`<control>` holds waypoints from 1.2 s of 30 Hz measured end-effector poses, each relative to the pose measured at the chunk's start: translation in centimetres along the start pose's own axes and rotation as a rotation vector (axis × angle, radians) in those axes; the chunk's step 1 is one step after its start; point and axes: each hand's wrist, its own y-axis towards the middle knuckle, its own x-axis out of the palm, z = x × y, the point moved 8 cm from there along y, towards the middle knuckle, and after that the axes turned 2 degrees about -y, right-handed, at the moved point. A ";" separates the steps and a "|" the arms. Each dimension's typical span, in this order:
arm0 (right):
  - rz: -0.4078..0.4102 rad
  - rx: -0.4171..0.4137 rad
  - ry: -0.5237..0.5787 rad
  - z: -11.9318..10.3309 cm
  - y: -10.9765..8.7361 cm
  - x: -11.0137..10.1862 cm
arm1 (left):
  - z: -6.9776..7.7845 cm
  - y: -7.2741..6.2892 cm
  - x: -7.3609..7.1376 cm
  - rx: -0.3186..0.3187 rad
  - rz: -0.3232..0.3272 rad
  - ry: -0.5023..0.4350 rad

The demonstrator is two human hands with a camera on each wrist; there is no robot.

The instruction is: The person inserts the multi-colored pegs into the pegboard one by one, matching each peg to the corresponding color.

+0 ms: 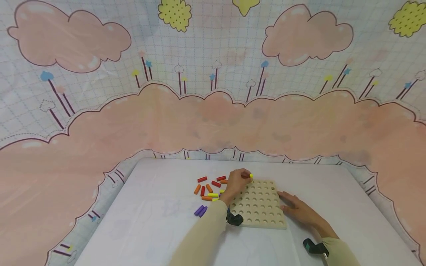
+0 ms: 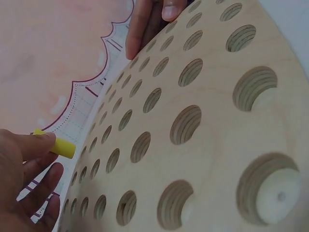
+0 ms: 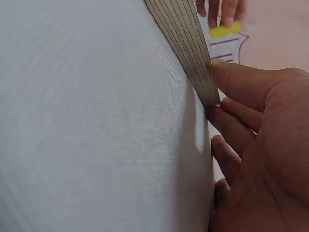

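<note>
My left hand pinches a yellow peg between thumb and fingers, above the far left corner of a square wooden pegboard. In the left wrist view the peg lies roughly sideways, apart from the board's round holes. At the board's right side, my right hand rests with relaxed fingers, and its thumb and forefinger touch the layered edge. One hole near the far right corner looks darker than the others; what is inside cannot be made out.
Left of the board lie loose pegs: several red pegs, orange pegs and yellow pegs, plus purple pegs nearer the front. Some are partly hidden by my left arm. A patterned cloth hangs behind the white table.
</note>
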 end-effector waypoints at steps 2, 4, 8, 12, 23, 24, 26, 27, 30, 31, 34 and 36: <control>0.000 -0.002 0.001 0.0 0.0 0.0 | -0.2 0.1 0.2 -0.026 0.001 0.011; 0.001 -0.005 0.007 0.0 -0.1 0.0 | -0.4 0.2 0.4 -0.039 0.002 0.024; 0.000 -0.004 0.010 0.1 0.0 0.0 | -0.6 0.4 0.8 -0.063 -0.003 0.039; -0.001 -0.003 0.011 0.2 0.1 0.1 | -0.7 0.4 1.0 -0.065 -0.012 0.061; 0.012 -0.017 -0.011 0.0 0.1 0.0 | -0.7 0.5 1.4 0.028 -0.015 0.188; 0.013 -0.017 -0.010 0.0 0.1 0.0 | -0.7 0.5 1.4 0.028 -0.017 0.188; 0.014 -0.018 -0.010 0.1 0.1 0.0 | -0.8 0.4 1.3 0.022 -0.023 0.182; 0.013 -0.017 -0.010 0.1 0.1 0.0 | -0.8 0.4 1.3 0.017 -0.027 0.175; 0.014 -0.015 -0.017 0.0 0.0 0.0 | -0.9 0.4 1.1 0.018 -0.032 0.146; 0.014 -0.012 -0.022 0.0 0.0 0.0 | -0.9 0.3 0.9 0.019 -0.032 0.135; 0.016 -0.011 -0.028 0.0 -0.1 0.0 | -0.7 0.1 0.2 0.027 -0.019 0.106; 0.015 -0.012 -0.032 -0.1 -0.1 0.0 | -0.3 -0.1 -0.3 0.044 -0.010 0.096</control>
